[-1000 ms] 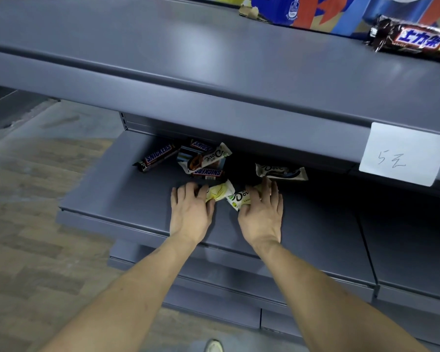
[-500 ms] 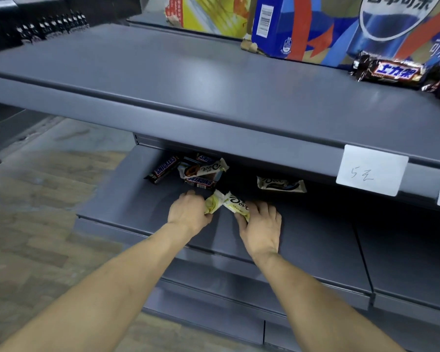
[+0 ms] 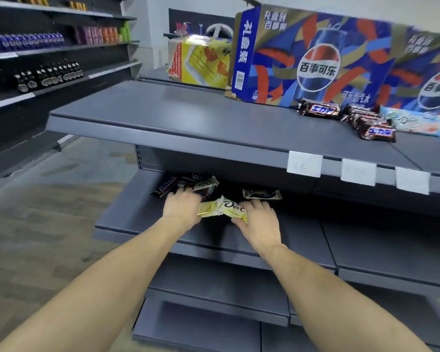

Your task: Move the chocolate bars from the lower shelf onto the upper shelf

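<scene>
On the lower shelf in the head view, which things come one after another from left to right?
Snickers bar → left hand → yellow Dove bars → right hand; the white Dove bar lies further back, above the right hand.

Your left hand (image 3: 182, 208) grips a pale yellow foil chocolate bar (image 3: 208, 209) and your right hand (image 3: 261, 221) grips a yellow-green Dove wrapper bar (image 3: 233, 208), both just above the grey metal lower shelf (image 3: 127, 214), near its front edge. Behind them, toward the back-left corner: a pile w/ a dark brown Snickers bar (image 3: 166, 186); a white Dove bar (image 3: 262, 194) lies further right. On the grey metal upper shelf (image 3: 188, 115), toward the back right, dark Snickers bars w/ Chinese lettering (image 3: 319, 110) lie in front of a blue Pepsi cardboard carton (image 3: 313, 59).
</scene>
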Demonstrator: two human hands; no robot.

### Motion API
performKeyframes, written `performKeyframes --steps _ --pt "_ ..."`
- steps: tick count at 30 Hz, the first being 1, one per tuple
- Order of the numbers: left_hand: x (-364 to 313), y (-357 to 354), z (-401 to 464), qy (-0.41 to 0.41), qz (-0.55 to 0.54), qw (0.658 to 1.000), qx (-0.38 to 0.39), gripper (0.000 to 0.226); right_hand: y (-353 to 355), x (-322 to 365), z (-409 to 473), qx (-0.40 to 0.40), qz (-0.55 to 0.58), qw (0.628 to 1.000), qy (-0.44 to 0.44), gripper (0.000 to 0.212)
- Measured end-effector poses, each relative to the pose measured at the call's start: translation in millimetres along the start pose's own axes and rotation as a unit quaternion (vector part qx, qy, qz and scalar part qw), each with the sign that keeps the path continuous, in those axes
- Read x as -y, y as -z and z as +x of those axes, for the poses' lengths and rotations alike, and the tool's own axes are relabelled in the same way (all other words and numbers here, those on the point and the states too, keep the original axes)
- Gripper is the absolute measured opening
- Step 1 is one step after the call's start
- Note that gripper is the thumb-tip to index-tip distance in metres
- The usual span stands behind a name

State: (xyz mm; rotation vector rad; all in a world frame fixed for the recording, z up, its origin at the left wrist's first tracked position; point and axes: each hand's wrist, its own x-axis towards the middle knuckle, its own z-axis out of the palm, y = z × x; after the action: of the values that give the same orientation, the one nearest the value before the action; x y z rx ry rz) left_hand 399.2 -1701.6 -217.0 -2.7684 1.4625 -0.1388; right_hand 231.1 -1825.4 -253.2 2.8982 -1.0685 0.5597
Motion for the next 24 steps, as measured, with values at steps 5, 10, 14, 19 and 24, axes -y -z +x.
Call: performKeyframes --steps 5,10,14,19,24 --pt "-5.9 25.6 -23.8 -0.033 0.019 0.998 -0.057 0.031 42.2 7.7 -22.4 -0.028 -0.027 0.999 0.013 0.049" --pt "-13.2 48.6 -46.9 -0.078 0.072 0.989 -0.103 0.028 80.2 8.9 -43.4 -0.050 -0.041 0.997 0.049 0.048" --pt "-22.2 74.7 -61.0 -0.108 0.098 0.981 -0.124 0.025 113.0 3.2 -55.0 -0.069 -0.069 0.989 0.108 0.047" --pt "-51.9 118.4 -82.7 -0.140 0.092 0.976 -0.142 0.029 157.6 -13.6 -74.9 -0.131 -0.074 0.979 0.140 0.045" --pt "-94.2 148.7 -118.7 -0.150 0.088 0.971 -0.165 0.035 205.9 -40.1 -113.7 -0.175 -0.079 0.971 0.139 0.045"
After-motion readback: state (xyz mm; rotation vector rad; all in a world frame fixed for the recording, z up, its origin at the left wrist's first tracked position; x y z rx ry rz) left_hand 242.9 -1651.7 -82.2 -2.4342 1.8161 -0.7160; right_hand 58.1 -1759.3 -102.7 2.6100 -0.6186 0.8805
